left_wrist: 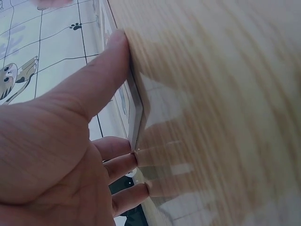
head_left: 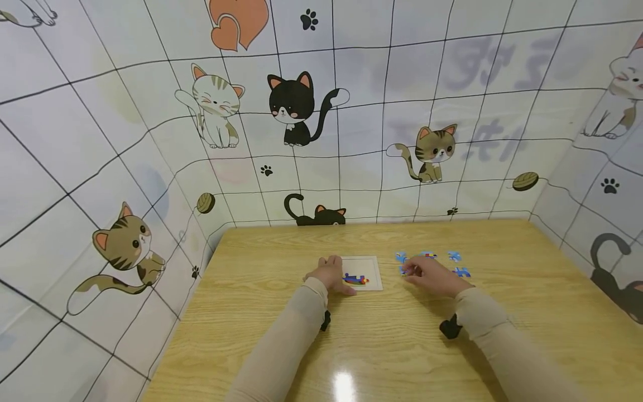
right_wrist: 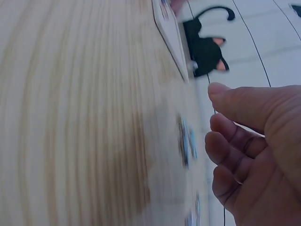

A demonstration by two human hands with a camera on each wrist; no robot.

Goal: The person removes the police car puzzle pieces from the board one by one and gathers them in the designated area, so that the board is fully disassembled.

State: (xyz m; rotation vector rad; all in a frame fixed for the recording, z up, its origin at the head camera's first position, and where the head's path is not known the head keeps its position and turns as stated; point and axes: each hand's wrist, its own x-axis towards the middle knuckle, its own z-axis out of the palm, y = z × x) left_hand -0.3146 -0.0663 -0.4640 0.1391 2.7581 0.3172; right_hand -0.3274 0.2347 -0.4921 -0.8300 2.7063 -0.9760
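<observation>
A thin, pale square puzzle board [head_left: 370,269] lies on the table with a few joined colourful pieces [head_left: 355,279] in its lower part. My left hand [head_left: 329,273] rests at its left side. In the left wrist view the thumb [left_wrist: 115,52] touches the near edge, and the spread fingertips meet the table by the left edge. My right hand [head_left: 427,273] hovers just right of the board, above loose puzzle pieces [head_left: 454,255]. In the right wrist view its fingers are loosely bent, apart from the thumb, and I see nothing between them; blurred pieces [right_wrist: 185,141] lie beyond.
Several blue jigsaw pieces, among them a blue piece [head_left: 462,272] at the right, lie on the wooden table [head_left: 281,245]. Cat-printed sheeting [head_left: 361,167] hangs behind the table's back edge and along both sides. A black wrist mount [head_left: 450,328] sits beneath the right sleeve.
</observation>
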